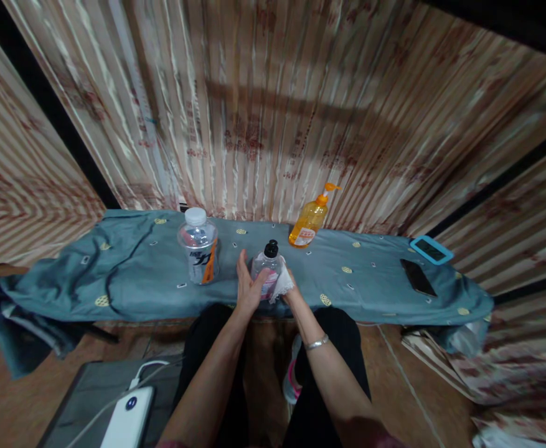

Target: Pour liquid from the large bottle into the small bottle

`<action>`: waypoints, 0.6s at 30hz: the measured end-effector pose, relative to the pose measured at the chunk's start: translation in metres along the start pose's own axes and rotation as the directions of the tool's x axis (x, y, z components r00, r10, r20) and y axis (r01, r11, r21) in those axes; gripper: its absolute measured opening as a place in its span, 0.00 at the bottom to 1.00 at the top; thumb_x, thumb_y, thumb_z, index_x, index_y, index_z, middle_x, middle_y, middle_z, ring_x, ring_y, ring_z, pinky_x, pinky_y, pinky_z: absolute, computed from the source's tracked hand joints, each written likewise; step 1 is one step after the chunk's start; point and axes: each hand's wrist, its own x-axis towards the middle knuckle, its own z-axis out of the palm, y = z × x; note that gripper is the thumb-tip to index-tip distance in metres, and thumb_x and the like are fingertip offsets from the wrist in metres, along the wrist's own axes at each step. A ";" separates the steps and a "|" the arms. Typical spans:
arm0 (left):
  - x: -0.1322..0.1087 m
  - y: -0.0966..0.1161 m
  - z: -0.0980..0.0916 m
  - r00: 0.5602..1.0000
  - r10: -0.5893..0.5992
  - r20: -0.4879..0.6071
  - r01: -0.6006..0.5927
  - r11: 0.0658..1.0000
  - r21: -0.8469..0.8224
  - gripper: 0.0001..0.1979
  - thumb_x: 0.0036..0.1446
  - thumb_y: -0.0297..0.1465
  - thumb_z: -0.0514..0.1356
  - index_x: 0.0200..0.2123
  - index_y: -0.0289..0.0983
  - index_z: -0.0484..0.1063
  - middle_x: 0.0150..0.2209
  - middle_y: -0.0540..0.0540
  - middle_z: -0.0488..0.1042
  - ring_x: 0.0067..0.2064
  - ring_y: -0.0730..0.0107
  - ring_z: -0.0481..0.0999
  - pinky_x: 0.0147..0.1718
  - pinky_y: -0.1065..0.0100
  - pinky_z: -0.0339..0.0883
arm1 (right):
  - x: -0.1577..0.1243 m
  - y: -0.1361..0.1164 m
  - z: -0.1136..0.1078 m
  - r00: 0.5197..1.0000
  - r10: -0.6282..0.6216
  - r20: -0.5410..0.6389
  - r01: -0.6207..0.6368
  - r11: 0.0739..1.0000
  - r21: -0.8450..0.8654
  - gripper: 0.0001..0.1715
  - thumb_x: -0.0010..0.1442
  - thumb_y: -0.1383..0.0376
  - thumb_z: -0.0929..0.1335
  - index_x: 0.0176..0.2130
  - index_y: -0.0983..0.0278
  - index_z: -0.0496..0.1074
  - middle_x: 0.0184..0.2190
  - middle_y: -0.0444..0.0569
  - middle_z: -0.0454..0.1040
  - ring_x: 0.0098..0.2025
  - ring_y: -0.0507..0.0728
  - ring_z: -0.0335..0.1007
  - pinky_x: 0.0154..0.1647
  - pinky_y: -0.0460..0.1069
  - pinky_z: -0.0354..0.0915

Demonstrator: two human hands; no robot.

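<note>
A small clear bottle with a black cap (pixel 271 250) stands between my hands near the front edge of the cloth-covered table. My left hand (pixel 250 287) is on its left side, the thumb across the pink label and the fingers stretched up and away from the bottle. My right hand (pixel 289 286) presses a white lace-edged cloth (pixel 282 281) against the bottle's right side; the cloth hides part of the fingers. To the left stands a large clear jar with a white lid (pixel 200 252). Behind and to the right is an orange pump bottle (pixel 309 223).
The table (pixel 137 274) has a blue-green patterned cover. At its right end lie a black phone (pixel 418 277) and a blue-framed device (pixel 431 250). A pleated curtain (pixel 263 112) hangs behind. At the lower left, a white power bank (pixel 127 418) with a cable rests on a dark surface.
</note>
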 end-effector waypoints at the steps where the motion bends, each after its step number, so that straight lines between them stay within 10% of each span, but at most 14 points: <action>1: 0.001 0.000 -0.001 1.000 0.002 -0.027 -0.002 1.000 0.006 0.43 0.60 0.50 0.68 0.70 0.40 0.58 0.70 0.32 0.63 0.73 0.46 0.64 0.72 0.44 0.58 | -0.003 0.003 -0.002 0.999 0.023 -0.033 -0.023 1.000 0.003 0.24 0.70 0.48 0.70 0.53 0.64 0.75 0.48 0.51 0.78 0.45 0.57 0.78 0.48 0.57 0.76; 10: 0.000 0.006 -0.003 0.999 -0.017 -0.033 0.019 0.999 0.040 0.22 0.66 0.47 0.60 0.56 0.41 0.70 0.53 0.40 0.77 0.57 0.56 0.79 0.61 0.54 0.71 | -0.003 -0.020 -0.008 0.990 0.040 -0.138 -0.038 0.999 0.016 0.24 0.70 0.47 0.69 0.49 0.65 0.76 0.45 0.50 0.79 0.44 0.56 0.78 0.48 0.57 0.75; 18: -0.009 0.019 -0.001 0.998 -0.029 0.049 0.024 0.995 0.097 0.44 0.47 0.41 0.75 0.64 0.37 0.62 0.61 0.34 0.73 0.64 0.46 0.75 0.65 0.48 0.68 | 0.020 -0.060 0.025 0.985 0.071 0.154 -0.084 0.993 0.078 0.25 0.71 0.47 0.68 0.53 0.64 0.76 0.52 0.53 0.79 0.51 0.59 0.78 0.55 0.60 0.74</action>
